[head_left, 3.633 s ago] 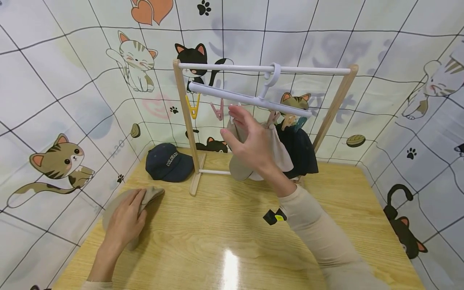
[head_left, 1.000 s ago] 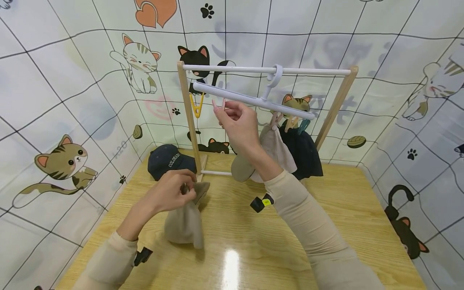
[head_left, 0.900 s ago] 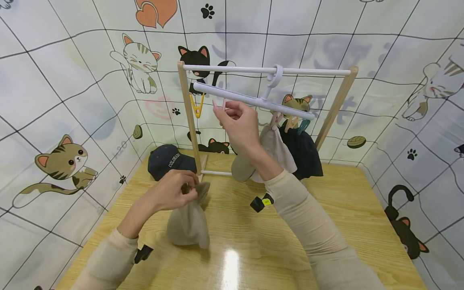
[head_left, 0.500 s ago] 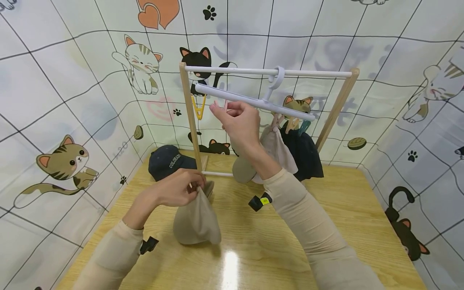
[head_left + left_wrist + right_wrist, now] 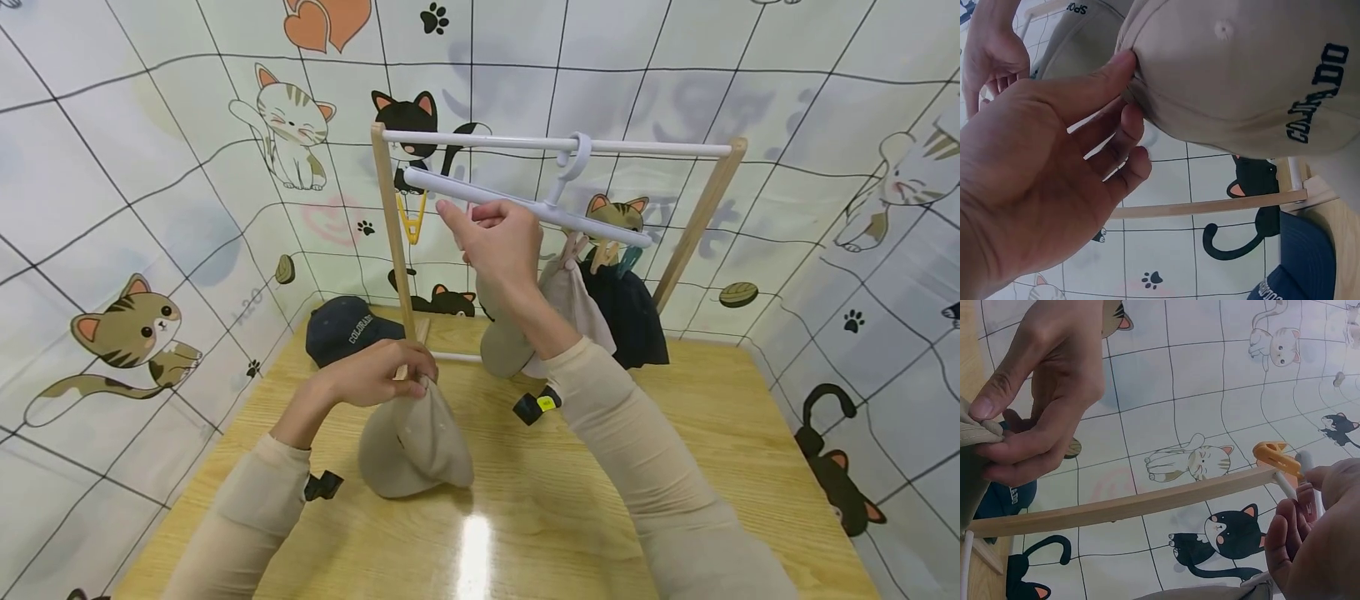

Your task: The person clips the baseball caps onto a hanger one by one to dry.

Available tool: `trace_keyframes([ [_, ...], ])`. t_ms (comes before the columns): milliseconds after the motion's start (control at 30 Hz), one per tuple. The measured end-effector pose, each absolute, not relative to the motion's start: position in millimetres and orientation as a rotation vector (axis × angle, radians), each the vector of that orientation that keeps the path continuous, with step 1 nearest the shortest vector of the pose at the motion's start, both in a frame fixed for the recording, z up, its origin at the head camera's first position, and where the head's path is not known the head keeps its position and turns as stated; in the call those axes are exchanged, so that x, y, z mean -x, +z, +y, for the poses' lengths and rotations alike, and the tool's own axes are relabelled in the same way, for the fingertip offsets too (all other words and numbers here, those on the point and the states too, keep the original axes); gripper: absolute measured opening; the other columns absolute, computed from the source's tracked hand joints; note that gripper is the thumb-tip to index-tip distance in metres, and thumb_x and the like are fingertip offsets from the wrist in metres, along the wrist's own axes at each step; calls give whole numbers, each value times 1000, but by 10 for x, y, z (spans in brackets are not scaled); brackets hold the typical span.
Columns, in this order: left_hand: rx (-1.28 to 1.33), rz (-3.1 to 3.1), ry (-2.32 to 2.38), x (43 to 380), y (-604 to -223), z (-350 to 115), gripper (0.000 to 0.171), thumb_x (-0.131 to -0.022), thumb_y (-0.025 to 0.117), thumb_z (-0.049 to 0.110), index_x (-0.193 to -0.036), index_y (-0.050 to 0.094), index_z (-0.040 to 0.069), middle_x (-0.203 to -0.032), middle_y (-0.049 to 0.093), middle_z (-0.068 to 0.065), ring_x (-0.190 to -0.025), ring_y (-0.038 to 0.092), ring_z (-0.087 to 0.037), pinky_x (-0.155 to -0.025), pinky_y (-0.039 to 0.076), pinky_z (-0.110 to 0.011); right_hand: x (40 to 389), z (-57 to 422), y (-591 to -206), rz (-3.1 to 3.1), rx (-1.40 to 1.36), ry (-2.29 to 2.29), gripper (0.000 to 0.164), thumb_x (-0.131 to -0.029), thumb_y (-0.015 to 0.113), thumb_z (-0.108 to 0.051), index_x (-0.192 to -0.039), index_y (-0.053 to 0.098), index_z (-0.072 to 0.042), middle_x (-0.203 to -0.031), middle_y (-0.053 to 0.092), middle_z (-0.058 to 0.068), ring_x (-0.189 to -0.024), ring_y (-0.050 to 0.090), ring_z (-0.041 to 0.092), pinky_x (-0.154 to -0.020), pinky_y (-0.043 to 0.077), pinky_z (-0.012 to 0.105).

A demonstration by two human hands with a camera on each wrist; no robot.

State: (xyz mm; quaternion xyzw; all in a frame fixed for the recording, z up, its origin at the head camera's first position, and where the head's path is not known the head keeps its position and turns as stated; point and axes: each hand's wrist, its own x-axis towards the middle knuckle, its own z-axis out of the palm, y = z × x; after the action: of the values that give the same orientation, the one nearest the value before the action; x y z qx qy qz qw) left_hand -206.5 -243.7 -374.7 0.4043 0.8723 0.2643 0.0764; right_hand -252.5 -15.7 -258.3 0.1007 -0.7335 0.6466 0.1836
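Note:
My left hand (image 5: 378,371) pinches the edge of a beige baseball cap (image 5: 420,446), which hangs above the table with its brim to the left. In the left wrist view, dark COLORADO lettering shows on that cap (image 5: 1222,69), and the thumb presses its edge. Just below the white hanger (image 5: 480,190), my right hand (image 5: 506,250) pinches a pink clothespin (image 5: 469,210), mostly hidden by the fingers. A yellow clothespin (image 5: 412,227) hangs to its left. On the right side, clothespins hold a pale cap (image 5: 581,312), a black cap (image 5: 630,312) and a beige cap (image 5: 504,348).
A wooden rack (image 5: 697,225) with a white top rod (image 5: 480,141) carries the tilted hanger. Behind the rack's left post, a navy cap (image 5: 348,329) lies on the wooden table (image 5: 600,517). A cat-patterned sheet (image 5: 810,208) encloses the table.
My left hand has lifted the beige cap off the left of the table and brought it right, turning its front into view. My right hand has moved left and taken hold of the pink clothespin.

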Motion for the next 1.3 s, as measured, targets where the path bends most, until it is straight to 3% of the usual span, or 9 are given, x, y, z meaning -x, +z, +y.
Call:
trace_keyframes([
  [67, -1197, 2613, 794, 2091, -3754, -2449, 14, -106, 78, 11, -118, 83, 13, -127, 77, -3, -108, 65, -17, -99, 57, -43, 2533, -150, -2577, -2072, -286, 1818, 41, -92, 94, -44, -97, 77, -8, -74, 76, -1, -64, 76, 34, -58, 59, 26],
  [233, -1174, 2599, 842, 2146, -3774, -2480, 19, -107, 78, 18, -125, 82, 11, -139, 75, -7, -126, 67, -26, -110, 56, -55, 2544, -132, -2565, -2081, -311, 1820, 37, -93, 94, -40, -95, 78, -7, -72, 77, 0, -56, 73, 18, -58, 62, 26],
  [367, -1155, 2541, 934, 2193, -3792, -2496, 19, -109, 77, 21, -127, 80, 15, -135, 76, -3, -121, 71, -22, -104, 60, -46, 2544, -111, -2555, -2086, -346, 1819, 34, -94, 94, -35, -93, 76, -6, -69, 75, -1, -54, 72, 18, -57, 62, 26],
  [567, -1130, 2480, 1032, 2228, -3804, -2497, 16, -108, 77, 20, -124, 80, 17, -123, 79, -2, -107, 71, -23, -95, 60, -34, 2529, -71, -2540, -2133, -393, 1762, 32, -95, 92, -34, -91, 73, -8, -65, 72, -1, -65, 76, 39, -60, 62, 27],
  [800, -1138, 2462, 1099, 2279, -3786, -2469, 17, -108, 77, 17, -124, 82, 16, -121, 80, -2, -107, 72, -24, -96, 60, -33, 2521, -22, -2514, -2201, -409, 1636, 32, -95, 89, -39, -88, 76, -10, -69, 74, 1, -62, 72, 17, -67, 56, 28],
  [1100, -1096, 2430, 1248, 2335, -3697, -2405, 15, -107, 77, 11, -121, 83, 14, -119, 82, -5, -107, 73, -16, -94, 61, -33, 2480, 20, -2428, -2281, -411, 1489, 34, -95, 84, -44, -76, 82, -15, -71, 75, 0, -71, 64, 17, -71, 44, 30],
  [1300, -1039, 2413, 1327, 2353, -3677, -2385, 15, -108, 77, 14, -122, 83, 14, -122, 82, -6, -112, 74, -12, -98, 61, -32, 2446, 55, -2415, -2335, -415, 1516, 36, -98, 84, -43, -76, 85, -15, -68, 76, 2, -68, 72, 22, -67, 52, 27],
])
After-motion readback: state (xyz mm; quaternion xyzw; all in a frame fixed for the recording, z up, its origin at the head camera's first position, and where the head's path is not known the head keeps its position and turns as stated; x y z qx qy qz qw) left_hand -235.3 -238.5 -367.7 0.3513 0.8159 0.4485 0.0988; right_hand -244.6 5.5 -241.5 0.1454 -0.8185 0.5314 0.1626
